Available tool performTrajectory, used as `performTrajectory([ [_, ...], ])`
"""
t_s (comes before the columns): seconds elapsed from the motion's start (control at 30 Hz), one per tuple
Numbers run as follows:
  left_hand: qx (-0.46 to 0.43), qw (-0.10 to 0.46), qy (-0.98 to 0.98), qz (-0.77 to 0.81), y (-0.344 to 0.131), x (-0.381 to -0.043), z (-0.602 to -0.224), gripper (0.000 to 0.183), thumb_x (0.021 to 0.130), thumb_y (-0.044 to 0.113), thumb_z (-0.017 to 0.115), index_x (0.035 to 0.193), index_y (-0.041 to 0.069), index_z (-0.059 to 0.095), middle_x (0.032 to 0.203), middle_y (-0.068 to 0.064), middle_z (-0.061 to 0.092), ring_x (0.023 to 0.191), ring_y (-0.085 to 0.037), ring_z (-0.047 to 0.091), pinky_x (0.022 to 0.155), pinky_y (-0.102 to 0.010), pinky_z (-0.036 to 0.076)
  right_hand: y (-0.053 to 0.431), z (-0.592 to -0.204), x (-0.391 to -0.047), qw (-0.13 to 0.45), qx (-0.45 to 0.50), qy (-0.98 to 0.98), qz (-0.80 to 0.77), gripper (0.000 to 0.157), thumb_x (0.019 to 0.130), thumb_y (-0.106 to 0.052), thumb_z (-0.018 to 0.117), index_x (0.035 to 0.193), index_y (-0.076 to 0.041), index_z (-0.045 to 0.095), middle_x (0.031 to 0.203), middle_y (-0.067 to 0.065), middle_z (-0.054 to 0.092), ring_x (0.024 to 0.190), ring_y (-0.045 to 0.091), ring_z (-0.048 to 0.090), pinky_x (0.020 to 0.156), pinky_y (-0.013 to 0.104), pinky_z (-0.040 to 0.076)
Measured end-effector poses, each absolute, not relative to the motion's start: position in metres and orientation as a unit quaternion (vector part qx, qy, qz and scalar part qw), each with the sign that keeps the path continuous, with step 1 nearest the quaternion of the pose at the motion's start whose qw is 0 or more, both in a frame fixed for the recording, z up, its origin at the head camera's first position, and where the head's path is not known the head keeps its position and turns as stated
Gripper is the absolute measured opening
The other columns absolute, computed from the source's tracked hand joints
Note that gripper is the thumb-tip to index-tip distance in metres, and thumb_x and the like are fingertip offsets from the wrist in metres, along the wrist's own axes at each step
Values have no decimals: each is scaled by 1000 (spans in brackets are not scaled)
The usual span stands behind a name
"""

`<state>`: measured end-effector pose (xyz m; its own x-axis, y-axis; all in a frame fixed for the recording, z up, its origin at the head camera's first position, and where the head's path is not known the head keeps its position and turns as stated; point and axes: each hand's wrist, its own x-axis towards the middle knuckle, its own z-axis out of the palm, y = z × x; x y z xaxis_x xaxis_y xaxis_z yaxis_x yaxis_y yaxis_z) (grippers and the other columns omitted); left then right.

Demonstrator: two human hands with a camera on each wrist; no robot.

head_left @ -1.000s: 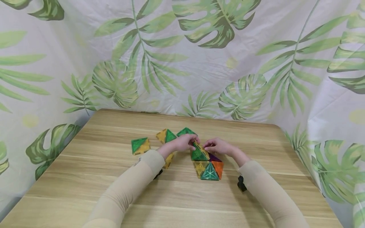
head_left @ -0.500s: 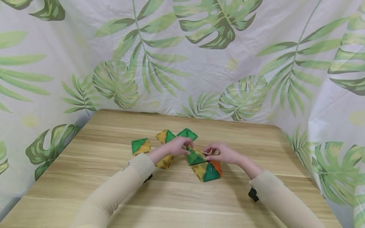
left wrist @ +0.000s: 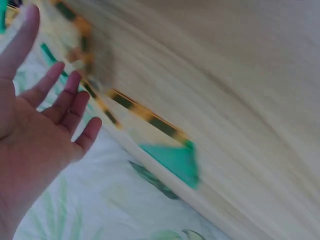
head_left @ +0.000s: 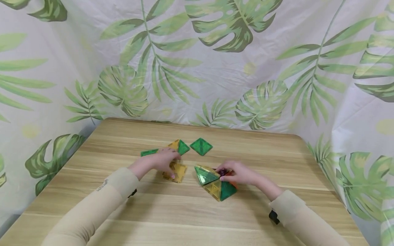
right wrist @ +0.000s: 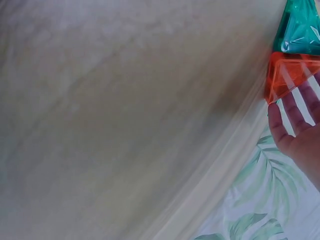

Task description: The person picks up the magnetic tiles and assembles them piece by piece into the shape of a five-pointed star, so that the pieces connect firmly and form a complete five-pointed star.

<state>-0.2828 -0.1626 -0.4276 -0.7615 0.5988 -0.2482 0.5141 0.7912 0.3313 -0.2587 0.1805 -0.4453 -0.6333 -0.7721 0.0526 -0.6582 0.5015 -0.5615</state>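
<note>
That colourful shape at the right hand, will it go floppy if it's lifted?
The see-through, plastic-looking shape of joined multicoloured triangular tiles might bend or come apart at the seams between them. Each tile probably stays stiff, with its flat-looking face and straight edges. Rolling seems unlikely: the shape has corners.

Tiles on a desk (head_left: 197,218), a curtain (head_left: 172,68) behind.
Joined tiles (head_left: 213,186) sit right of a front tile (head_left: 179,170); behind them lie a tile pair (head_left: 182,147) and, to its right, a second pair (head_left: 201,147).
</note>
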Motion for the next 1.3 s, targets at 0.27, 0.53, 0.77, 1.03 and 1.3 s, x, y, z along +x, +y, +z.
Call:
performTrajectory([
  [0.27,328,149,925,124,-185,-277,-439,74,61,48,85,121,14,57,120,-5,49,119,-29,39,100,-62,28,175,-447,-252,123,-440,847,-273,33,90,-31,64,119,-16,64,121,3,61,108,19,55,86,33,51],
  [0.53,309,156,927,147,-189,-278,-442,77,60,43,87,120,10,55,117,-3,52,115,-25,42,99,-57,31,172,-450,-252,128,-437,847,-274,32,90,-32,64,119,-18,65,121,0,61,108,16,54,87,31,50],
  [0.77,286,147,920,226,-192,-284,-438,61,67,19,86,115,2,53,112,-7,55,106,-23,51,93,-43,42,172,-449,-254,130,-437,848,-270,33,91,-34,63,120,-19,64,121,-2,60,109,15,53,89,32,49],
  [1.03,313,95,904,274,-195,-295,-434,29,79,4,74,103,1,58,101,-8,59,97,-23,55,85,-39,48,166,-446,-253,131,-445,852,-243,34,91,-36,62,121,-22,64,126,-1,58,118,15,50,99,35,42],
  [1.3,305,74,898,309,-190,-302,-416,14,85,3,67,97,6,60,90,-3,60,81,-15,55,72,-31,48,156,-444,-252,128,-458,848,-234,34,92,-37,60,123,-23,63,127,-3,58,118,14,50,100,35,41],
])
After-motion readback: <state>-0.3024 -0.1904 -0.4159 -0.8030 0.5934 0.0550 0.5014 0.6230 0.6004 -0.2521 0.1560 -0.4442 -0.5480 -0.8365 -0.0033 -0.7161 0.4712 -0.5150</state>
